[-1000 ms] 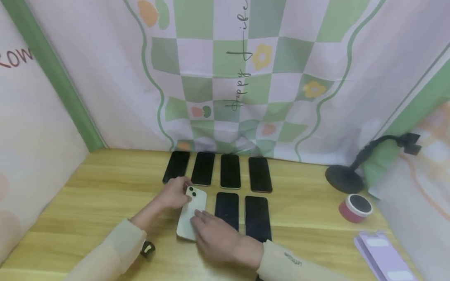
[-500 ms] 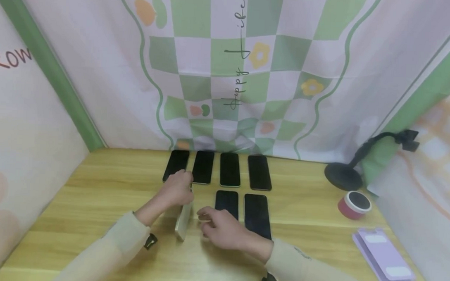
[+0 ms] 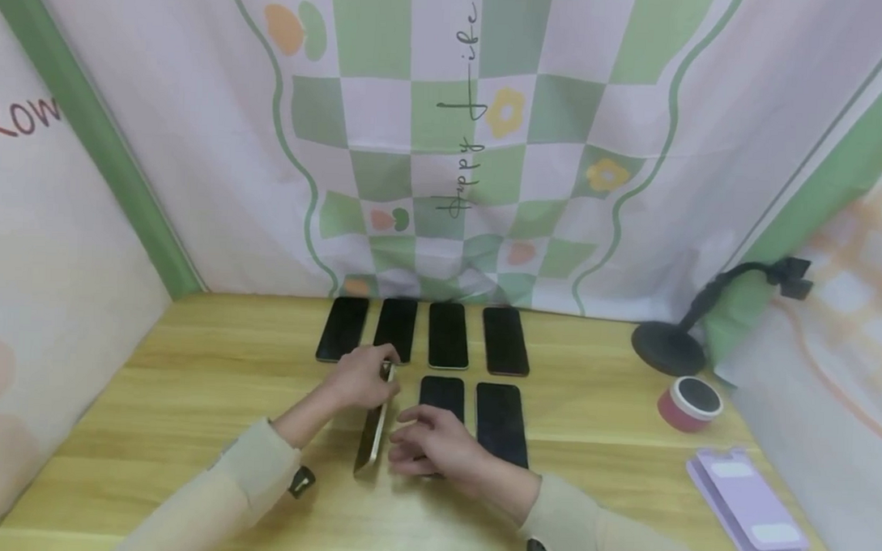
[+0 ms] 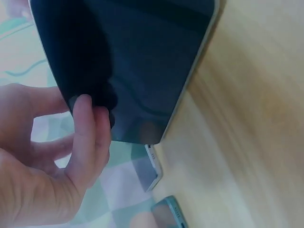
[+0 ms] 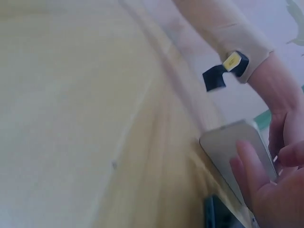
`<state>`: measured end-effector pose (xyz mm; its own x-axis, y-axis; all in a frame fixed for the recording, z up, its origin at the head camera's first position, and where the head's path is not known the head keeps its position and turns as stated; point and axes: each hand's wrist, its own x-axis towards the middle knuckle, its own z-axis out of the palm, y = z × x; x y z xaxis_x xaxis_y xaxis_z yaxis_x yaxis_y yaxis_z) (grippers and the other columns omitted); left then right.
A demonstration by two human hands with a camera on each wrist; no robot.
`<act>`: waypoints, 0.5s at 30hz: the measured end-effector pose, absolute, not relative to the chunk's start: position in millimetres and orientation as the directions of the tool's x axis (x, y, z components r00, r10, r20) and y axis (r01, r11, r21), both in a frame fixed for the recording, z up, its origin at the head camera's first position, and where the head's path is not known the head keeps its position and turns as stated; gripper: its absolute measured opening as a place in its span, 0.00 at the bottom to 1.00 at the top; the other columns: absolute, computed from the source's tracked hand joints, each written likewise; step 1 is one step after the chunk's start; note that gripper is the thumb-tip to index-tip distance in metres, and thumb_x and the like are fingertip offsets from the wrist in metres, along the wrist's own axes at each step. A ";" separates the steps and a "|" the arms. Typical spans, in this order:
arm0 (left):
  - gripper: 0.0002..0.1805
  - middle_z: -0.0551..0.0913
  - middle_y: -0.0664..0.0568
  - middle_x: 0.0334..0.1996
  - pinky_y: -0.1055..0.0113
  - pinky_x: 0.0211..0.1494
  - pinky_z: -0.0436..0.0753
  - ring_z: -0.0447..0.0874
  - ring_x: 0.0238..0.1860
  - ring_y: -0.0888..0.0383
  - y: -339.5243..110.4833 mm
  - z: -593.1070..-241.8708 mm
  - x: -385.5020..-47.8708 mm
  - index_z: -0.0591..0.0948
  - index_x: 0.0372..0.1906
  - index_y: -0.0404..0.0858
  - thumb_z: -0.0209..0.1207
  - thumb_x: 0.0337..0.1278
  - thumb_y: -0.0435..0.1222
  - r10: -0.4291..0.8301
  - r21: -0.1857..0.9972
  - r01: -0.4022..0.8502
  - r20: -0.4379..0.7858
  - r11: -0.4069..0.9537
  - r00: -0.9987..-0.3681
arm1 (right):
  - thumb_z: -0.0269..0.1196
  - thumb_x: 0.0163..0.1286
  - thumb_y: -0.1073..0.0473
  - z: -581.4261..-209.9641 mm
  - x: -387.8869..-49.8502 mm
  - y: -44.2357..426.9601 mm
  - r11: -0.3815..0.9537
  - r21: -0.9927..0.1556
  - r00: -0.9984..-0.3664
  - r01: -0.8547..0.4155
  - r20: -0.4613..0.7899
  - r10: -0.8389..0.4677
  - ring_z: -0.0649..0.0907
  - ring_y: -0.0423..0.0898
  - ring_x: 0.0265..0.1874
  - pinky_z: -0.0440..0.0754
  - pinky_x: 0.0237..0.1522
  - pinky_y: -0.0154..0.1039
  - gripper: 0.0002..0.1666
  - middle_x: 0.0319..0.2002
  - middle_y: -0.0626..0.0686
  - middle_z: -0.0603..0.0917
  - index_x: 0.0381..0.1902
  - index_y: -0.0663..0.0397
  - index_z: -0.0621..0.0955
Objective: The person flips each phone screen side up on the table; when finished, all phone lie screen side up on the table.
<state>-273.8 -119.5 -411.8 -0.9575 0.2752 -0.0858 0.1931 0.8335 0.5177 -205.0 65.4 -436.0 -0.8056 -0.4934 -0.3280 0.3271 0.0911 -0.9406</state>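
My left hand [image 3: 362, 378] pinches a smartphone [image 3: 372, 438] near its far end and keeps it tilted up on its long edge. In the left wrist view the phone's dark screen [image 4: 142, 66] faces the camera, with fingertips on the glass. Its pale back [image 5: 225, 147] shows in the right wrist view. My right hand [image 3: 442, 447] hovers just right of that phone, fingers loosely bent and holding nothing; a narrow gap shows in the head view. Beside it lie a black phone [image 3: 442, 392], partly hidden by the hand, and another black phone [image 3: 501, 423].
Several black-screened phones, such as the one at the row's right end [image 3: 506, 341], lie along the back of the wooden table [image 3: 211, 397]. To the right are a black stand [image 3: 669, 348], a pink-and-white round container [image 3: 689, 404] and a lilac phone holder [image 3: 750, 507].
The phone lay pale back up between both hands; the left hand has tipped it onto its edge and shifted it slightly right. The right hand has let go of it.
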 end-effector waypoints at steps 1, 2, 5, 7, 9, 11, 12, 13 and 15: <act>0.20 0.85 0.51 0.30 0.64 0.34 0.80 0.82 0.27 0.59 -118.9 -413.3 -273.8 0.82 0.56 0.38 0.68 0.59 0.37 0.282 0.524 0.200 -0.081 0.828 -0.956 | 0.53 0.79 0.61 -436.8 -204.6 64.7 0.077 -0.937 -0.805 0.340 -0.332 -0.492 0.90 0.47 0.45 0.92 0.50 0.42 0.29 0.59 0.70 0.83 0.71 0.72 0.67; 0.20 0.84 0.52 0.27 0.66 0.31 0.77 0.80 0.24 0.60 -118.1 -414.9 -273.9 0.82 0.57 0.38 0.68 0.60 0.38 0.290 0.533 0.206 -0.078 0.821 -0.954 | 0.54 0.79 0.61 -437.4 -204.1 64.1 0.065 -0.935 -0.805 0.348 -0.333 -0.490 0.90 0.47 0.45 0.92 0.50 0.43 0.29 0.59 0.69 0.83 0.71 0.72 0.67; 0.20 0.80 0.55 0.21 0.70 0.24 0.69 0.74 0.19 0.62 -115.5 -420.0 -274.5 0.83 0.57 0.38 0.68 0.62 0.39 0.311 0.548 0.230 -0.059 0.804 -0.948 | 0.55 0.79 0.62 -439.8 -202.5 62.1 0.033 -0.936 -0.816 0.349 -0.321 -0.481 0.90 0.48 0.44 0.91 0.51 0.43 0.30 0.58 0.70 0.83 0.72 0.73 0.66; 0.20 0.77 0.55 0.18 0.70 0.22 0.65 0.70 0.19 0.62 -113.8 -421.8 -274.3 0.84 0.56 0.39 0.68 0.61 0.40 0.314 0.546 0.244 -0.037 0.801 -0.949 | 0.56 0.78 0.63 -441.1 -201.3 60.6 0.025 -0.943 -0.829 0.331 -0.303 -0.470 0.90 0.47 0.43 0.92 0.50 0.43 0.30 0.56 0.72 0.84 0.72 0.74 0.66; 0.19 0.76 0.55 0.17 0.70 0.22 0.64 0.70 0.20 0.61 -112.6 -423.3 -273.8 0.84 0.55 0.39 0.68 0.60 0.40 0.306 0.543 0.248 -0.018 0.803 -0.952 | 0.58 0.76 0.65 -441.7 -200.3 59.1 0.025 -0.950 -0.843 0.310 -0.287 -0.456 0.90 0.46 0.41 0.92 0.49 0.43 0.30 0.54 0.73 0.84 0.71 0.75 0.66; 0.19 0.76 0.55 0.19 0.69 0.25 0.67 0.72 0.24 0.59 -112.2 -424.3 -272.7 0.85 0.54 0.40 0.69 0.59 0.41 0.287 0.534 0.242 -0.002 0.810 -0.958 | 0.61 0.74 0.67 -442.2 -199.6 57.1 0.041 -0.958 -0.858 0.285 -0.274 -0.435 0.90 0.46 0.40 0.92 0.46 0.43 0.30 0.52 0.71 0.86 0.69 0.74 0.68; 0.19 0.77 0.55 0.21 0.68 0.27 0.69 0.74 0.28 0.58 -112.1 -424.9 -272.0 0.85 0.53 0.40 0.70 0.59 0.41 0.274 0.531 0.235 0.005 0.814 -0.962 | 0.62 0.73 0.67 -442.3 -199.7 56.0 0.057 -0.962 -0.866 0.268 -0.266 -0.424 0.90 0.46 0.39 0.92 0.45 0.42 0.30 0.50 0.69 0.87 0.68 0.74 0.69; 0.18 0.78 0.54 0.22 0.67 0.29 0.71 0.76 0.31 0.57 -112.0 -425.9 -271.6 0.86 0.53 0.41 0.70 0.59 0.42 0.263 0.528 0.229 0.011 0.818 -0.965 | 0.64 0.72 0.67 -442.5 -200.0 54.8 0.078 -0.966 -0.875 0.245 -0.255 -0.411 0.91 0.46 0.38 0.93 0.43 0.42 0.30 0.49 0.68 0.88 0.67 0.73 0.70; 0.18 0.81 0.52 0.26 0.65 0.35 0.75 0.78 0.38 0.54 -112.1 -427.7 -270.9 0.86 0.52 0.41 0.70 0.59 0.42 0.242 0.527 0.214 0.017 0.822 -0.970 | 0.67 0.69 0.67 -442.6 -200.8 52.9 0.128 -0.972 -0.893 0.197 -0.231 -0.386 0.91 0.45 0.35 0.92 0.39 0.41 0.30 0.46 0.64 0.89 0.66 0.72 0.72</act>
